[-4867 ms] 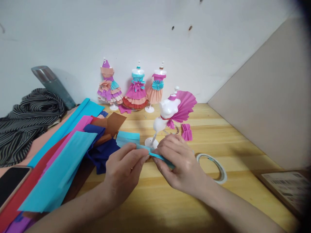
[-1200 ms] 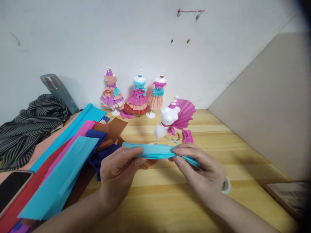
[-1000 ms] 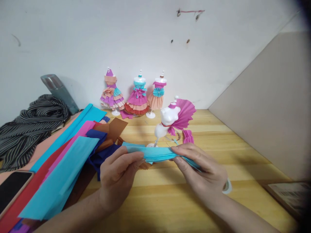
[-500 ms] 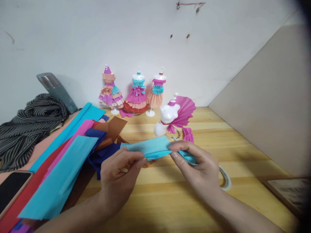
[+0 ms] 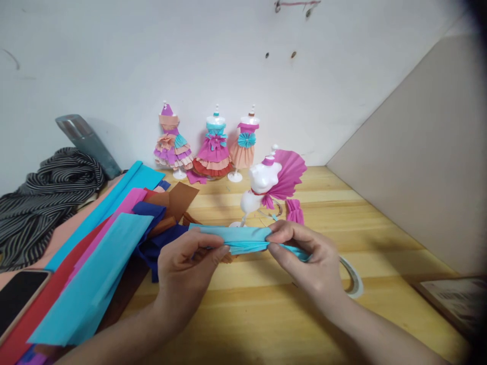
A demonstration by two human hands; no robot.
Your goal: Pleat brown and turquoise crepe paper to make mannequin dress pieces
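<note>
A folded strip of light-blue crepe paper (image 5: 247, 235) stretches between my two hands above the wooden table. My left hand (image 5: 190, 266) pinches its left part between thumb and fingers. At the other end my right hand (image 5: 310, 256) grips the strip, the thumb and index finger closed on its pleated lower edge. Just beyond the paper stands a small white mannequin (image 5: 251, 202), with a pink pleated paper fan (image 5: 291, 175) at its back and a red band round the waist. A gathered pink paper piece (image 5: 294, 211) lies right of it.
Stacked crepe paper sheets (image 5: 91, 279) cover the left side, with a phone (image 5: 23, 299) on them and a striped cloth (image 5: 61, 182) behind. Three dressed mannequins (image 5: 216, 147) stand by the wall. A tape roll (image 5: 353, 279) lies beside my right hand.
The strip's upper flap has tilted down and away, so the mannequin's base now shows behind it. Both hands keep their pinch and have shifted only slightly.
</note>
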